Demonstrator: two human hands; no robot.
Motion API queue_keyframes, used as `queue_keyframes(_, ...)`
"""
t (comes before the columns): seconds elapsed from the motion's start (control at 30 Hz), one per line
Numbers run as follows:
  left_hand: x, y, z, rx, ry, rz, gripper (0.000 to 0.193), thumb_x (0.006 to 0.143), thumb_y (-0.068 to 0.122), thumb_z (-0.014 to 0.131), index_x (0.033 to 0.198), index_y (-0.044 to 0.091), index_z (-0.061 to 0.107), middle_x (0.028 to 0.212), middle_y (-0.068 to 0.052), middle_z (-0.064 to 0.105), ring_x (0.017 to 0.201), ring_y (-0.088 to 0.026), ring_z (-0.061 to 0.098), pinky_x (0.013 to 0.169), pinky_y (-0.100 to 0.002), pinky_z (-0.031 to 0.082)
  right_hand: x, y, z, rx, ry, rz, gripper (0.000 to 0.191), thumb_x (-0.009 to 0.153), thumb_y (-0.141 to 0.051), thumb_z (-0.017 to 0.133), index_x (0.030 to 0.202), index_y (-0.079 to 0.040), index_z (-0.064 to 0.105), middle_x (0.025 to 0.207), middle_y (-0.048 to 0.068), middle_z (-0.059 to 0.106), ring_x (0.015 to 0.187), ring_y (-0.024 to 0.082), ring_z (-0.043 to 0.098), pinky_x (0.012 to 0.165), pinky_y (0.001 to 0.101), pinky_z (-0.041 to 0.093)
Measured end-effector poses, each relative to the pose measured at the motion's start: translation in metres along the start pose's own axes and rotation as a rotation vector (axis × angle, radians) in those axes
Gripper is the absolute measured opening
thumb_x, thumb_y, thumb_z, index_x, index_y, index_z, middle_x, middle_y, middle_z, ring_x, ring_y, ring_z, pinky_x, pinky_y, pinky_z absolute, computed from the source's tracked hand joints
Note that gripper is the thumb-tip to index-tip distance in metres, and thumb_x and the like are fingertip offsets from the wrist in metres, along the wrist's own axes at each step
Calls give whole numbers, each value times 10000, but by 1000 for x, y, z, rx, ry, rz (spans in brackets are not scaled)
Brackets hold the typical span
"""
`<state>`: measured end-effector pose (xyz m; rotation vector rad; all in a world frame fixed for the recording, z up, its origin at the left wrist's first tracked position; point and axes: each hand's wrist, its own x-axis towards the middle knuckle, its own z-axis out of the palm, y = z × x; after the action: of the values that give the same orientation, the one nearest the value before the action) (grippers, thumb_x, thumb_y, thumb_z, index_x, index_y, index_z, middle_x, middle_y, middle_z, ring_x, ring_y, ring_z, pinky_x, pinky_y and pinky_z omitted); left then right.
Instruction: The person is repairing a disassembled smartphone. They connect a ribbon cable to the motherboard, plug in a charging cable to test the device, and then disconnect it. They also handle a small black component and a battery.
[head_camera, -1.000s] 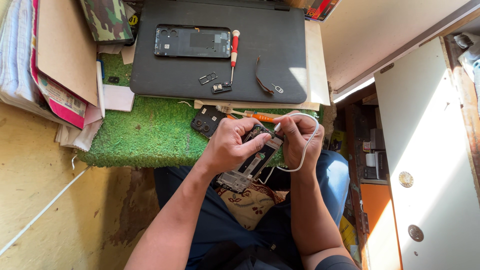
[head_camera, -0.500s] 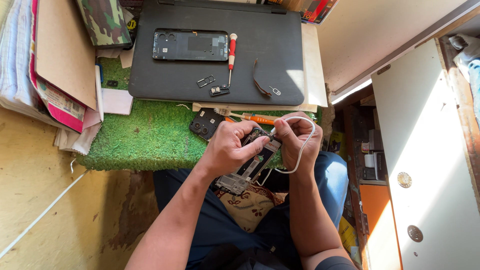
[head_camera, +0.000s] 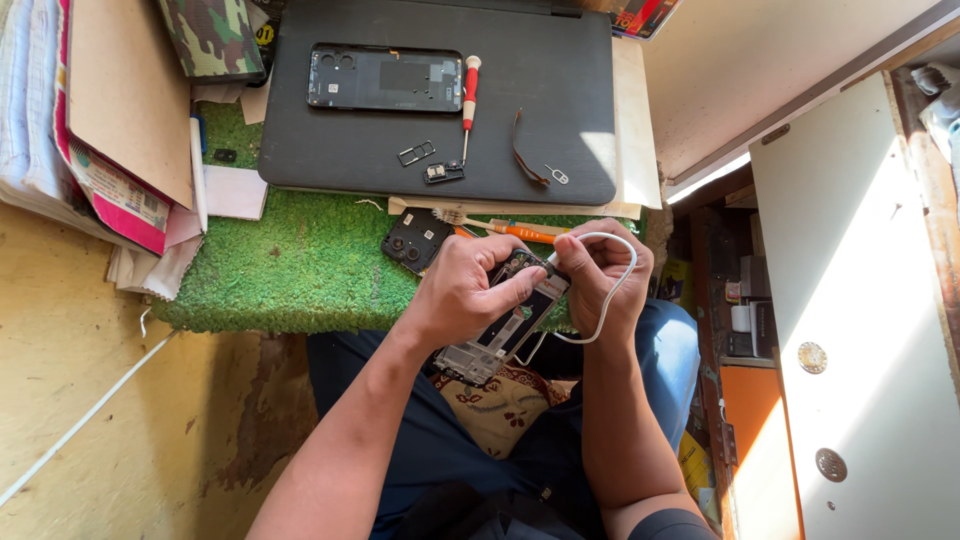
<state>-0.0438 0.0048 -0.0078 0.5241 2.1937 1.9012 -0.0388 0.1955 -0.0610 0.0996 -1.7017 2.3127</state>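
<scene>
**Opened phone held over the lap; worktop items undisturbed**

Since the earlier frame the two hands and the phone have stayed in nearly the same spot above the lap; the view has shifted only slightly.

The left hand (head_camera: 462, 285) is closed around the upper part of the opened black smartphone with its inner boards exposed (head_camera: 505, 325), thumb lying across its face. The right hand (head_camera: 598, 272) pinches the end of a thin white cable (head_camera: 612, 300) against the phone's upper end; the cable loops round the back of that hand. The phone lies tilted, lower end toward the lap, just off the near edge of the green artificial-turf mat (head_camera: 300, 265).

Close behind the hands on the mat lie a black camera-cover piece (head_camera: 417, 240) and an orange-handled brush (head_camera: 520, 230), both near the knuckles. Farther back, on the dark grey flat tabletop pad (head_camera: 560, 90), rest a black phone rear frame (head_camera: 385, 78), a red-and-white screwdriver (head_camera: 468, 92), small metal trays (head_camera: 417, 153) and a curved dark strip (head_camera: 524, 160), all well apart from the hands.

Stacked papers and card (head_camera: 120, 110) close off the left side; a white cabinet door (head_camera: 860, 330) stands to the right. Open room remains over the lap.
</scene>
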Motion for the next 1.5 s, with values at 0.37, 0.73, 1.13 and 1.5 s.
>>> queue_keyframes(0.37, 0, -1, -2, -9, -14, 30, 181, 939, 196, 725, 872, 28, 717, 586, 24, 574, 552, -15, 466, 478, -256, 377, 2, 0, -4, 131, -64, 61, 79, 944, 0, 769, 973, 44, 709, 867, 75, 704, 755, 96, 628, 731, 216, 507)
queue_keyframes(0.73, -1, -2, -1, -42, -34, 22, 162, 945, 181, 713, 928, 21, 730, 635, 12, 646, 573, -16, 566, 508, -237, 442, 3, -1, -6, 138, -99, 98, 64, 945, 14, 759, 963, 42, 704, 877, 82, 708, 760, 91, 628, 726, 211, 506)
queue_keyframes(1.13, -2, -2, -1, -41, -33, 53, 164, 955, 165, 704, 963, 3, 722, 637, -9, 671, 573, -39, 652, 508, -228, 491, 5, 0, -7, 101, -139, 115, 61, 941, 16, 763, 951, 36, 707, 864, 75, 703, 759, 86, 620, 725, 212, 501)
queue_keyframes(1.5, 1, -3, -3, 64, -21, 17, 218, 956, 211, 725, 901, 0, 711, 592, -10, 534, 558, -51, 415, 481, -287, 358, 3, 2, 0, 71, -47, 79, 92, 966, -47, 750, 963, 24, 692, 867, 52, 697, 751, 67, 594, 715, 200, 477)
